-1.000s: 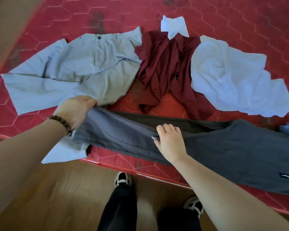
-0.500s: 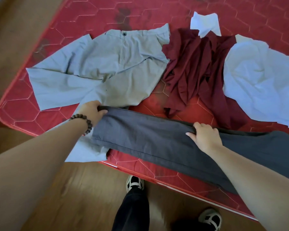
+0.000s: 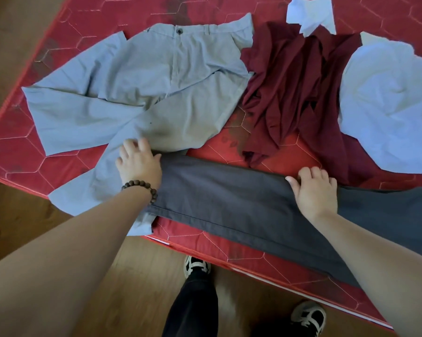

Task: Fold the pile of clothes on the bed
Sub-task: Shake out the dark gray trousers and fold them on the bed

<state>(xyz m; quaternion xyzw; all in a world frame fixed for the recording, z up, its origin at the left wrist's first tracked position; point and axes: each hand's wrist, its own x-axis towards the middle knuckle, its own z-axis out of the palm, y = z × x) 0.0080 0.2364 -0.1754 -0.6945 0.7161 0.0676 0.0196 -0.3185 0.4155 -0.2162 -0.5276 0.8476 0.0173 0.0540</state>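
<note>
Dark grey trousers (image 3: 229, 205) lie folded lengthwise along the near edge of the red mattress (image 3: 15, 156). My left hand (image 3: 139, 166), with a bead bracelet on its wrist, rests with spread fingers at the trousers' left hem, partly on the light grey trousers (image 3: 156, 81) beneath. My right hand (image 3: 314, 193) curls its fingers over the dark trousers' far edge near the middle. A crumpled maroon garment (image 3: 290, 93) and a pale blue-white shirt (image 3: 387, 105) lie further back.
A small white cloth (image 3: 309, 13) lies at the far edge behind the maroon garment. One leg of the light grey trousers hangs over the mattress's near edge. Below is wooden floor (image 3: 137, 288), with my dark trouser leg and two shoes (image 3: 196, 266).
My left hand has let go of the dark trousers' hem and spread its fingers flat. My right hand slid from the middle of the leg to its far edge and stays there.
</note>
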